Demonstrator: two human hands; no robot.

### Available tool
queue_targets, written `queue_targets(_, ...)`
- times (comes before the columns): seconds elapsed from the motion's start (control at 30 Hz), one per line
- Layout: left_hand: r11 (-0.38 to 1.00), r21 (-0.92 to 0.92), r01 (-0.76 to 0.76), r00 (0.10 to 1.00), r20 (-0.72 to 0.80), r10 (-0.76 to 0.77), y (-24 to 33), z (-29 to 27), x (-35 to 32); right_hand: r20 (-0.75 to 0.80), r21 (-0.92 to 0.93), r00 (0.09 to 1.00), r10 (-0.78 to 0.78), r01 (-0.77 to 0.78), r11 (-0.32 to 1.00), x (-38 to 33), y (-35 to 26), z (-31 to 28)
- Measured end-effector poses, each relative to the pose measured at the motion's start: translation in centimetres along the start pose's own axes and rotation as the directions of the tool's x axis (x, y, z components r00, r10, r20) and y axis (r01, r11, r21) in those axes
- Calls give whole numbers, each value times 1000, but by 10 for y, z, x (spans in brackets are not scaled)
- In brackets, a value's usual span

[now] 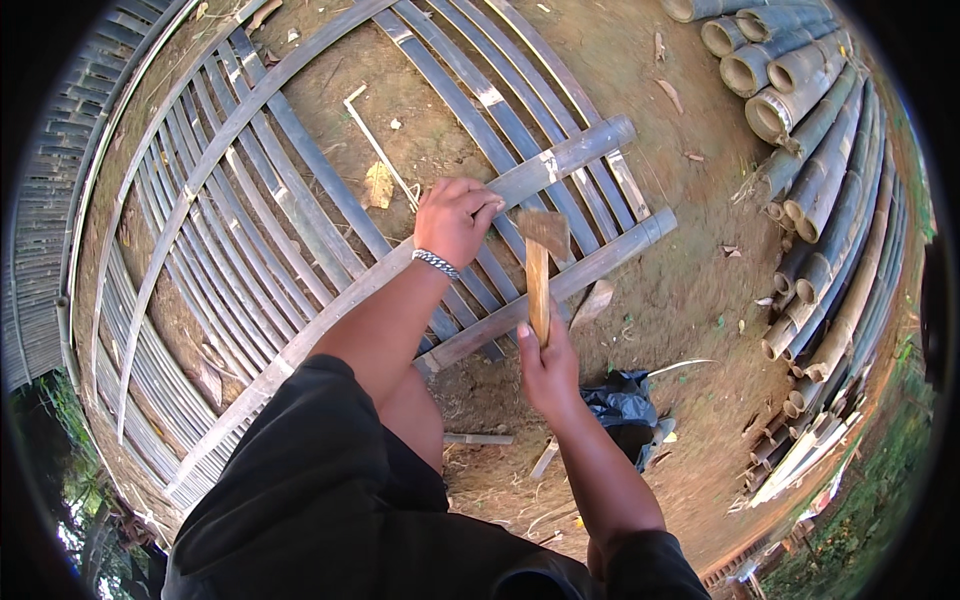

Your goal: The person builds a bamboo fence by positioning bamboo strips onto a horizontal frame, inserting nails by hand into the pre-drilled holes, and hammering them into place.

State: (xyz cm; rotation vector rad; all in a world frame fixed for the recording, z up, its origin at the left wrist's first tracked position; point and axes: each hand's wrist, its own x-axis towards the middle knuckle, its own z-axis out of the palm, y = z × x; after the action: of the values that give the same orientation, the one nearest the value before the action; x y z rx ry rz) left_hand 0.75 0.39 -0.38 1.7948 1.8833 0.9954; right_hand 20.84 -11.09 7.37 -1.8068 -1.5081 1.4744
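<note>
Hammer [538, 285] points head-forward from the right hand [549, 372], long axis fore-and-aft.

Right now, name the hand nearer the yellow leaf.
Left: in the picture, the left hand is just right of the yellow leaf; the right hand is farther, lower right.

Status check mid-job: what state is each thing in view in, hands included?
Left hand: fingers curled; contents unclear.
Right hand: closed around the handle of the wooden-handled tool.
Wooden-handled tool: held, head pointing away from the person.
Bamboo frame: slats crossing its rails.
Bamboo poles: piled, cut ends open.
Black plastic bag: crumpled.
Yellowish leaf: lying on the ground.
</note>
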Motion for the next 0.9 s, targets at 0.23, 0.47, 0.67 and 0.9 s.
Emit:
queue_targets(0.23, 999, 40, -18, 1000, -16, 18, -5, 5, -1, -81, -125, 987, -135, 125, 984, 28, 0, 36)
queue_targets(0.47, 998, 57, -4, 1000, 7, 4, -6, 3, -2, -124, -152, 956, -267, 248, 957, 31, 1, 36)
queue_targets(0.67, 997, 74, 17, 999, 26, -19, -3, 3, 0, -7, -196, 999, -45, 43, 980, 42, 3, 33)
queue_targets(0.9, 998, 34, 47, 993, 108, -50, -4, -8, -2, -118, -217, 962, -246, 217, 952, 34, 1, 37)
